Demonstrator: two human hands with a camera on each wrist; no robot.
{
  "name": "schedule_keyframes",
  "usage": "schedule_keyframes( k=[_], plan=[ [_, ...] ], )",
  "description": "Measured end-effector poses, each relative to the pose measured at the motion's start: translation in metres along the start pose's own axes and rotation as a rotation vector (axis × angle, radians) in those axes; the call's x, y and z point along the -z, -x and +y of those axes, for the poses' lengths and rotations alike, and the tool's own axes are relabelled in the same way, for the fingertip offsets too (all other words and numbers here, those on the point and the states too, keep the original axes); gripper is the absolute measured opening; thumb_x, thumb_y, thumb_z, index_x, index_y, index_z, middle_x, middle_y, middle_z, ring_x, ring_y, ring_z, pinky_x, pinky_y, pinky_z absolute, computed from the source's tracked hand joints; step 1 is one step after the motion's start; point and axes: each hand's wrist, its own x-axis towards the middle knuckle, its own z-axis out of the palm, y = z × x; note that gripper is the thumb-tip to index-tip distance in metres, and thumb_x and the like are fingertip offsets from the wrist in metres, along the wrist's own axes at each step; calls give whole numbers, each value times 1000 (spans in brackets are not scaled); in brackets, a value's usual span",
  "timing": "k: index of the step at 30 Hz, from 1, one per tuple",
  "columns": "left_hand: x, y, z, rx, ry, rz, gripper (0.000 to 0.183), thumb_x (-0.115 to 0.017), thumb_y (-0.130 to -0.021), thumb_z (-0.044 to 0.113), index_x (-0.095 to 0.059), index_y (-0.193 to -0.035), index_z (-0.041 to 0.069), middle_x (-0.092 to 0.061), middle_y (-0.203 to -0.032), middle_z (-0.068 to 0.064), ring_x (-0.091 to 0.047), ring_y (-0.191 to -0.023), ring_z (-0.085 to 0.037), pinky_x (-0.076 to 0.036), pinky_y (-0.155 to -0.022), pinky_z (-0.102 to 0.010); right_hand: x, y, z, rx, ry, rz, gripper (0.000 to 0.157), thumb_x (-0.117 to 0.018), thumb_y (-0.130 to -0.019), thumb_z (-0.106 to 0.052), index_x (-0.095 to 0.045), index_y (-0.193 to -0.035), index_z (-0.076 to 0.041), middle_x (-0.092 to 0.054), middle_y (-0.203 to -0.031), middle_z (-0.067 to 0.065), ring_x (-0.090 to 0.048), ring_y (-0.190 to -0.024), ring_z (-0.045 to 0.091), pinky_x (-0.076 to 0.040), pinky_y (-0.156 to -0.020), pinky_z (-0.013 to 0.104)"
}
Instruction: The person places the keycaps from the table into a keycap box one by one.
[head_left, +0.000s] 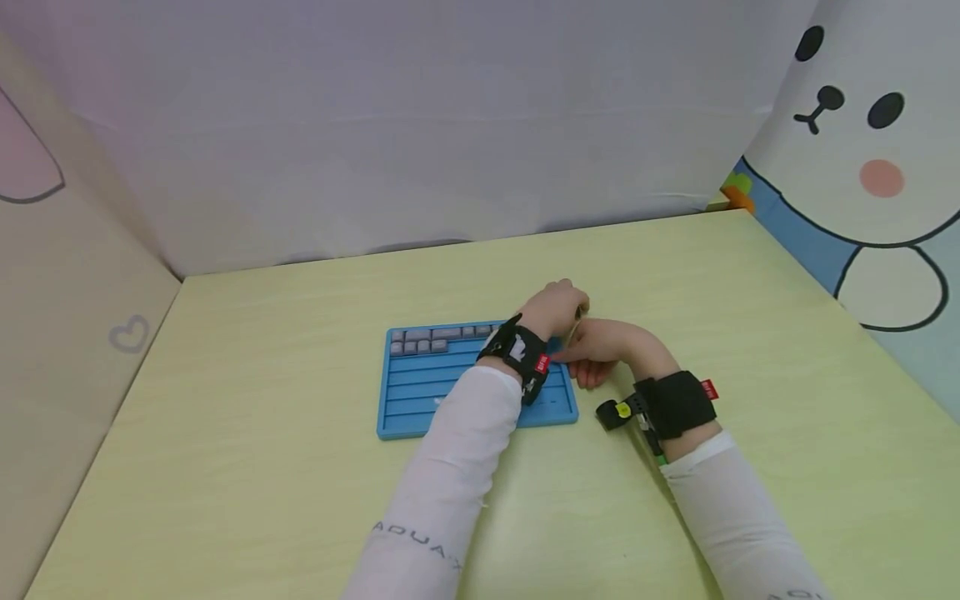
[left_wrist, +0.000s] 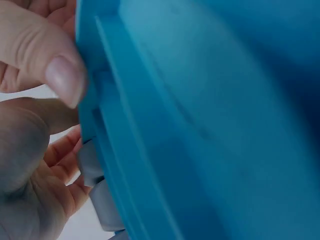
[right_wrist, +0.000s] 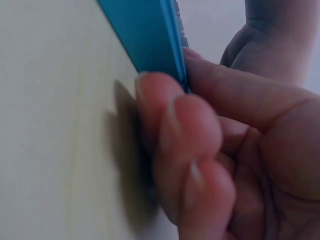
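Note:
A blue slotted keycap tray lies in front of me, with grey keycaps along its far rows. My right hand grips the tray's right edge; in the right wrist view its thumb is on the keycap side and curled fingers are at the underside. My left hand reaches across the tray to its far right corner, fingers bent downward. In the left wrist view, left fingers are close beside grey keycaps; I cannot tell whether they pinch one.
The pale yellow table extends around the tray. A white sheet stands along the table's back edge, and a panel with a cartoon face is at the right. Both wrists wear black straps; a small camera hangs from the right one.

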Motion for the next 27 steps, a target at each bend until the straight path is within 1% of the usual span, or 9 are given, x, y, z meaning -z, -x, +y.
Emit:
schedule_keyframes(
  k=[3,5,6,11,12,13,17,23,27],
  plan=[
    [-3,-4,-4,6,9,18,30,-46,-98,9,-60,-125,12,-54,-122,-5,-50,-107,-16,-44,-93,-26,0,0,-1,3,8,-7,39,-56,-95,-27,-64,-67,-1,-59,-52,-1,-58,-46,8,-49,-50,23],
    [-3,-6,-6,11,15,20,31,-46,-98,9,-60,-126,11,-55,-123,-6,-51,-109,-17,-44,-94,-26,-1,-1,-2,-1,7,-9,39,-56,-95,-27,-63,-67,-1,-59,-53,-1,-58,-46,8,-49,-50,23],
    [-7,-12,-10,0,29,42,32,-47,-96,8,-61,-124,12,-56,-122,-5,-51,-108,-16,-44,-93,-26,-1,-1,-2,-3,6,-9,39,-56,-95,-27,-63,-67,-1,-59,-53,-1,-58,-46,8,-50,-50,23],
    [0,-9,-10,-18,58,71,35,-47,-95,6,-59,-128,11,-56,-126,-7,-51,-116,-18,-42,-98,-27,-1,-2,-1,-13,24,2,41,-55,-96,-29,-63,-66,-3,-59,-53,-1,-58,-46,8,-50,-51,24],
    [2,-7,-10,-28,65,82,35,-47,-96,6,-59,-128,11,-56,-126,-7,-51,-116,-18,-42,-99,-26,-1,-2,-1,-17,28,5,41,-55,-96,-29,-63,-65,-3,-59,-53,-1,-58,-47,8,-50,-51,24],
    [10,1,-6,-27,67,75,35,-45,-97,7,-58,-130,9,-55,-128,-8,-50,-119,-19,-41,-100,-27,-1,-1,-1,-17,33,7,41,-55,-96,-29,-63,-65,-3,-59,-53,-1,-58,-47,8,-50,-52,24],
    [20,11,-8,-62,105,133,33,-46,-98,9,-58,-129,9,-56,-128,-7,-51,-117,-18,-43,-96,-26,-2,-1,-2,-22,48,9,41,-54,-96,-29,-64,-66,-4,-59,-54,-1,-58,-47,8,-51,-53,24],
    [35,29,-20,-82,169,220,31,-53,-96,13,-59,-127,9,-55,-123,-8,-53,-112,-18,-44,-93,-26,-1,0,-2,-15,70,18,39,-54,-96,-29,-65,-68,-4,-60,-56,-1,-58,-49,9,-50,-54,24],
    [41,46,-28,-91,209,264,33,-57,-95,13,-58,-127,7,-55,-120,-9,-54,-111,-19,-44,-95,-27,0,1,-3,-4,72,17,39,-54,-96,-30,-65,-70,-4,-60,-57,-1,-57,-50,9,-50,-55,24]
  ],
)
